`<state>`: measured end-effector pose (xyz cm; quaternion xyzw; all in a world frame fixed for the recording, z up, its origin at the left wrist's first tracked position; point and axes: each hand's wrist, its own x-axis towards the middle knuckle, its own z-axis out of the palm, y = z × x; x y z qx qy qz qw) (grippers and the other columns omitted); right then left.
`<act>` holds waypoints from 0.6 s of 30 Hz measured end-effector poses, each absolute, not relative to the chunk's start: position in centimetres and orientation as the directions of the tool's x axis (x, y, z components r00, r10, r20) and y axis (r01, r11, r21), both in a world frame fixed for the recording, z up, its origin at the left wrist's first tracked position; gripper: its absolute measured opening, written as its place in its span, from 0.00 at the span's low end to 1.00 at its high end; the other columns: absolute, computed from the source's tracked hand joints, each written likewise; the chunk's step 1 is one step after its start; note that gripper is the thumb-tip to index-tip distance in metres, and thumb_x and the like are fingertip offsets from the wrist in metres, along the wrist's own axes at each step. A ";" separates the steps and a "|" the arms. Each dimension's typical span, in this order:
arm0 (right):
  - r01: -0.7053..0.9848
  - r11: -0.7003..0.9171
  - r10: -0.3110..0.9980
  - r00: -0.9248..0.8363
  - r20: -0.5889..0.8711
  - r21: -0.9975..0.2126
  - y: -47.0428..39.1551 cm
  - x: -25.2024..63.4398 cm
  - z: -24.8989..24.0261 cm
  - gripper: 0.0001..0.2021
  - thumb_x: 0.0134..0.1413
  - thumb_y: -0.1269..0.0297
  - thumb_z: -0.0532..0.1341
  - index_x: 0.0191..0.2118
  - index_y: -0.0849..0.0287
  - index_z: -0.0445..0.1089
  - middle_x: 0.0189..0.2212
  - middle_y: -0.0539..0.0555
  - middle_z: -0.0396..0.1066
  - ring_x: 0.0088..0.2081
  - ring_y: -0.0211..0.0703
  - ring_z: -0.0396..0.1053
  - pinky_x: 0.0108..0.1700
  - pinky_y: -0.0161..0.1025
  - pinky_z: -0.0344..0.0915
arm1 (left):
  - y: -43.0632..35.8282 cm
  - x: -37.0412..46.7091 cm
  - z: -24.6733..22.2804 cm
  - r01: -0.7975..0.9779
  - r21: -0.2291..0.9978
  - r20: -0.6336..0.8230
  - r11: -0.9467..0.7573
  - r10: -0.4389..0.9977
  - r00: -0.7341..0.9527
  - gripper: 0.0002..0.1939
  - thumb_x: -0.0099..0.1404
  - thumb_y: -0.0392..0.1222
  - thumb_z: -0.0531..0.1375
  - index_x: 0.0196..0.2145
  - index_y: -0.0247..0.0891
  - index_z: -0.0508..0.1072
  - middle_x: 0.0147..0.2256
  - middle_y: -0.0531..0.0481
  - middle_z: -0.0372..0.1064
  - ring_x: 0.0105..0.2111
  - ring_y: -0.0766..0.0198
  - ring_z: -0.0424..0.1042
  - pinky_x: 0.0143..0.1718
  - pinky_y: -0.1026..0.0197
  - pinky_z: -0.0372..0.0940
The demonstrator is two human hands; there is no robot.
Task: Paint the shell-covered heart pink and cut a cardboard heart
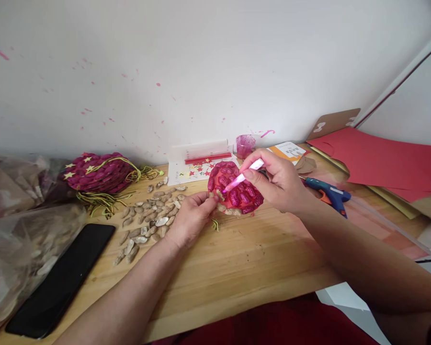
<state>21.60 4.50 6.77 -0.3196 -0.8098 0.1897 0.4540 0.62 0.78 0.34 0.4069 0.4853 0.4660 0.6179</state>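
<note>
While right hand (278, 184) grips brush (243, 178) | left hand (194, 215) pinches disc (246, 195) | bag (7, 244) holds peanut shells (48, 264) | cup (244, 146) pink-stained

Open wooden tabletop (242, 258) between peanut-studded disc (235, 197) and near edge, flanked by left forearm (129, 287) and right forearm (355, 254); peanut shells (161, 221) and smartphone (62, 280) obstruct left, glue gun (330, 192) right, white wall (201, 62) behind disc

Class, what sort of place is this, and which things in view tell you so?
Probably a craft table: the right hand holds a pink-stained brush, a glue gun lies nearby, and peanut shells are spread across the wood.
</note>
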 end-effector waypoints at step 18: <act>0.386 0.731 0.683 -0.400 0.612 -0.563 4.2 21.7 7.3 0.04 0.64 0.63 0.61 0.39 0.56 0.69 0.33 0.53 0.71 0.33 0.42 0.65 0.35 0.40 0.59 | 0.7 0.6 0.9 -0.196 0.951 -0.222 0.241 0.969 0.110 0.21 0.52 0.55 0.71 0.26 0.34 0.73 0.18 0.57 0.58 0.17 0.74 0.48 0.19 0.65 0.39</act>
